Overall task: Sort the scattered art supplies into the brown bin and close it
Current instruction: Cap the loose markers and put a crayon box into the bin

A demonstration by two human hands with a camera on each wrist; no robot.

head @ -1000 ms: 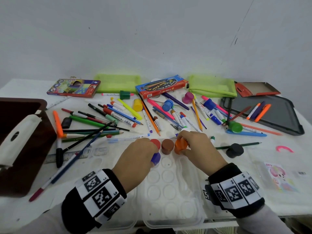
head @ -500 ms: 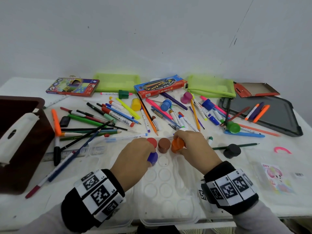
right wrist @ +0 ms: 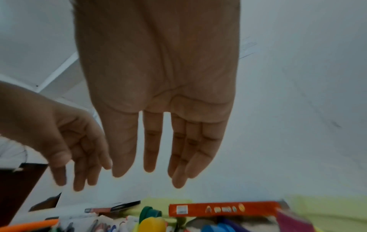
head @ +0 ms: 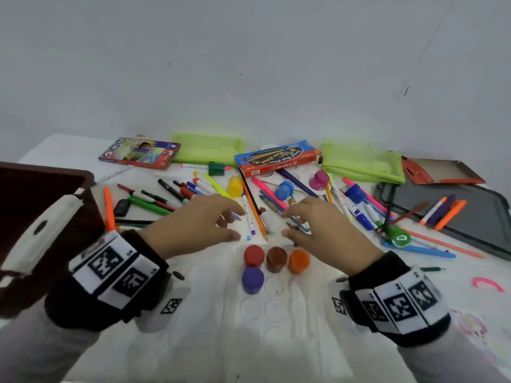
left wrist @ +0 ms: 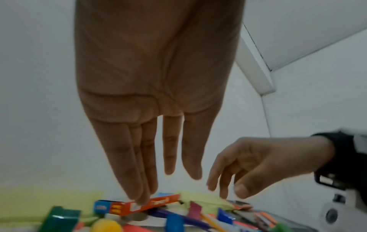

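Note:
Four paint pots stand in a clear plastic palette tray (head: 273,308): red (head: 253,255), brown (head: 276,259), orange (head: 299,261) and purple (head: 252,280). Just beyond them, my left hand (head: 232,225) and right hand (head: 287,222) hover over the scattered pens (head: 171,190), fingers loosely spread and holding nothing. The wrist views show the straight fingers of the left hand (left wrist: 164,172) and of the right hand (right wrist: 151,172) above the clutter. The brown bin (head: 55,178) sits open at the left edge, with a white latch piece (head: 41,228) lying across it.
Along the wall lie two green pouches (head: 359,161), a coloured pencil box (head: 138,152) and a blue-orange brush box (head: 276,158). A black tray (head: 481,217) with markers sits at the right. Loose pots: yellow (head: 235,186), blue (head: 284,189), magenta (head: 319,179), green (head: 398,239).
Both hands let go of the purple and orange pots, which now stand in the palette. The hands lifted, opened and moved forward over the pens.

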